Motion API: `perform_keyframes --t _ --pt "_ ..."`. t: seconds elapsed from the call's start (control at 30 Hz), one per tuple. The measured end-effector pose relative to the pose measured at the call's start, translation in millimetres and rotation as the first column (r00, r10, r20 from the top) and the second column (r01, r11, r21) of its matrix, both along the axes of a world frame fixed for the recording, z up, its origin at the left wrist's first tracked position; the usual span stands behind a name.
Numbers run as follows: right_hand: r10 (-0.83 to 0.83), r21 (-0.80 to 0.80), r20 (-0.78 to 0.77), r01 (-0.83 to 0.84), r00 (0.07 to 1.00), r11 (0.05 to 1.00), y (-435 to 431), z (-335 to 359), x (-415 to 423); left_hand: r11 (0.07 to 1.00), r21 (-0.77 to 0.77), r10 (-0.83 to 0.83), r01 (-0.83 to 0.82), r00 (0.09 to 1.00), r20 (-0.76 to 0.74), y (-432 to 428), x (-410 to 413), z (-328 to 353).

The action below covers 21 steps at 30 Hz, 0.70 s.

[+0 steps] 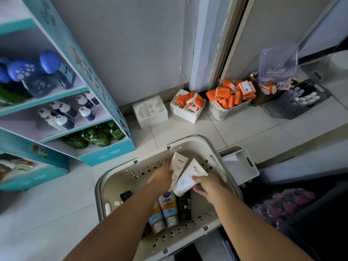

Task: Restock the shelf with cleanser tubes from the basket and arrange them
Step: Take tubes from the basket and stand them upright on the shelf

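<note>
A beige basket stands on the tiled floor below me with several tubes in it. My left hand grips a white cleanser tube above the basket. My right hand holds a second white tube that lies across the first. Beneath them in the basket lie two blue and yellow tubes and a black tube. The teal shelf unit rises at the left.
The shelves hold blue bottles, small white-capped bottles and green pouches. Boxes and a basket of orange cartons line the wall. A dark basket sits at right, a white bin beside the beige basket.
</note>
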State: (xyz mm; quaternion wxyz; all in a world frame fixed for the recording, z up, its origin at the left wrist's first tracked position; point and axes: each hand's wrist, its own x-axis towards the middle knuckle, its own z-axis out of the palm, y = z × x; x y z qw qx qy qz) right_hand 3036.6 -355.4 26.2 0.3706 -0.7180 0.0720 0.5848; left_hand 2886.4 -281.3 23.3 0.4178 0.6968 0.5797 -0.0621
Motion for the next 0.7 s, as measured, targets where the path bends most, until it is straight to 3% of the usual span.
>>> perform_keyframes --t 0.13,0.27,0.4,0.7 --pt "0.172 0.122 0.127 -0.187 0.977 0.975 -13 34 -1 0.990 -0.115 0.096 -0.081 0.986 0.136 -5 -19 32" --pt "0.219 0.258 0.212 -0.271 0.952 0.927 -35 74 -7 0.955 -0.234 0.253 -0.183 0.914 0.317 -15 -38 67" --pt "0.153 0.374 0.245 -0.239 0.957 0.896 -60 113 -22 0.915 -0.354 0.349 -0.192 0.817 0.459 -31 -55 106" --pt "-0.017 0.519 0.370 -0.191 0.929 0.833 -127 190 -66 0.961 -0.259 0.235 -0.096 0.778 0.583 -83 -88 187"
